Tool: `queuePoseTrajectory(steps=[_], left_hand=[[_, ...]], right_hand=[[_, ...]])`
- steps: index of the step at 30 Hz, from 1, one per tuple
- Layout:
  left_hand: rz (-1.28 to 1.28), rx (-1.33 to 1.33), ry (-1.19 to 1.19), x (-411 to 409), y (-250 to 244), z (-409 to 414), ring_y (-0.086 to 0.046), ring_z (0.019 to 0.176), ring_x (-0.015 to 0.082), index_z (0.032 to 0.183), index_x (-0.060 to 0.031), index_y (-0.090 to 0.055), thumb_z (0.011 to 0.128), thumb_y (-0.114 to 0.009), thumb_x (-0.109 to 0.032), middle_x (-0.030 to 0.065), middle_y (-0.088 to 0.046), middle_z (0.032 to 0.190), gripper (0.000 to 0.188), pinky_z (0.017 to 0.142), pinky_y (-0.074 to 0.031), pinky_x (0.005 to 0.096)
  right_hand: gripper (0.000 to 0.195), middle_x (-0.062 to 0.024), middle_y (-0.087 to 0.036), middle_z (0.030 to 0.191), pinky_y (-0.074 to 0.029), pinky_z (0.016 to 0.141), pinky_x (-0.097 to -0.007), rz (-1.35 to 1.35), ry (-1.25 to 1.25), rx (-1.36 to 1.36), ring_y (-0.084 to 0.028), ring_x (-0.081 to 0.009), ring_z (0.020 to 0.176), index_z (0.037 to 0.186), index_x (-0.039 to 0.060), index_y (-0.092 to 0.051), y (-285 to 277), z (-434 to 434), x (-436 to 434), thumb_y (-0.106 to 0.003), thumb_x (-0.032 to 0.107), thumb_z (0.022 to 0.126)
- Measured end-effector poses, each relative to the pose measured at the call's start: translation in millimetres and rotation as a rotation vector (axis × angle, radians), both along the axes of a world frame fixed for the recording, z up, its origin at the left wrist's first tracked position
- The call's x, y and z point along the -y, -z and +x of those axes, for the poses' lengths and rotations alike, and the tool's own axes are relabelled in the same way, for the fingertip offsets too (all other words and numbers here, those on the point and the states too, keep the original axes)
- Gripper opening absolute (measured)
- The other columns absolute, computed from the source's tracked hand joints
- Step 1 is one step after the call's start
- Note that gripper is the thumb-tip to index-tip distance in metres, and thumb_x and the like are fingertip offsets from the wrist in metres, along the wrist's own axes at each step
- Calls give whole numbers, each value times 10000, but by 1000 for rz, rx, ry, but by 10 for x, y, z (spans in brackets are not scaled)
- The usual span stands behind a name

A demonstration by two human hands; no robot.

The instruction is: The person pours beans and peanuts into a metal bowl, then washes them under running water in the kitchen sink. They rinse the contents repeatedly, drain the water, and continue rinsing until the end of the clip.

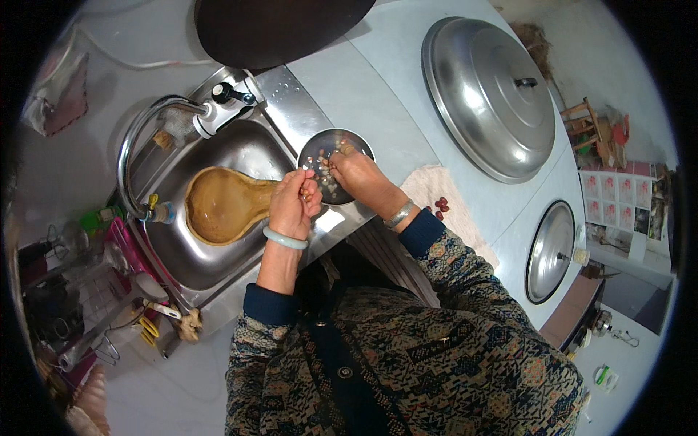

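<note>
A round metal bowl (314,143) stands on the sink's edge, with small pale and reddish-brown nuts or beans (326,170) inside, apparently in water. My right hand (357,173) reaches over its rim, fingertips bunched among them; whether they grip any is hidden. Just left of the bowl, my left hand (293,204) is curled palm up around a few reddish-brown nuts or beans (305,193). Beneath that hand lies the narrow end of a gourd ladle (221,204), whose wide bowl rests in the stainless steel sink (188,275).
A curved faucet (128,147) arches over the sink's left side. Several red dates (441,207) lie by a pale cloth (431,182) to the right. A large domed metal lid (491,103) and a smaller lid (551,253) rest beyond. Ginger (190,325) and utensils crowd the lower left.
</note>
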State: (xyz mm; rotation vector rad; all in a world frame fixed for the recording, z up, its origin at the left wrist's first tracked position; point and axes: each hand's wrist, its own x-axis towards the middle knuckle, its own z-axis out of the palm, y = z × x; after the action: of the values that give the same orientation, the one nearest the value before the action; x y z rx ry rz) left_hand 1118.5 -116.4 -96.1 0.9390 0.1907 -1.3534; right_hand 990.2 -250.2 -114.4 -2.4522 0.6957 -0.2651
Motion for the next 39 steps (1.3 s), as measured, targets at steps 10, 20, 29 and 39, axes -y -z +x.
queuePoseTrajectory(steps=[10,20,29,39], left_hand=[[-38,42,72,67,27,-60,-690,876,243,1098,-24,-610,1031,-483,-161,119,-689,972,199,732,-582,369],[-78,-76,110,-5,160,-30,-638,785,172,1103,-35,-632,1023,-526,-204,63,-675,923,215,627,-504,285],[-61,-62,113,-229,97,44,-548,621,136,1058,-30,-637,1016,-530,-176,31,-615,784,186,492,-387,239],[16,-30,-6,-221,-124,5,-623,688,162,1080,-29,-633,1027,-511,-235,71,-676,867,245,511,-428,259]], right_hand=[[163,-219,-666,898,-534,705,-399,268,19,212,-662,-354,784,943,-24,-684,-506,-59,20,-649,125,887],[230,-246,-659,1016,-521,814,-441,107,67,119,-641,-432,907,1055,-30,-673,-376,150,200,-631,119,885],[132,-240,-621,907,-523,709,-455,-8,46,69,-646,-410,829,902,-23,-627,69,215,141,-632,107,880],[223,-72,-682,819,-505,581,-241,853,8,165,-650,-113,683,1017,-27,-683,-714,109,-52,-656,173,924]])
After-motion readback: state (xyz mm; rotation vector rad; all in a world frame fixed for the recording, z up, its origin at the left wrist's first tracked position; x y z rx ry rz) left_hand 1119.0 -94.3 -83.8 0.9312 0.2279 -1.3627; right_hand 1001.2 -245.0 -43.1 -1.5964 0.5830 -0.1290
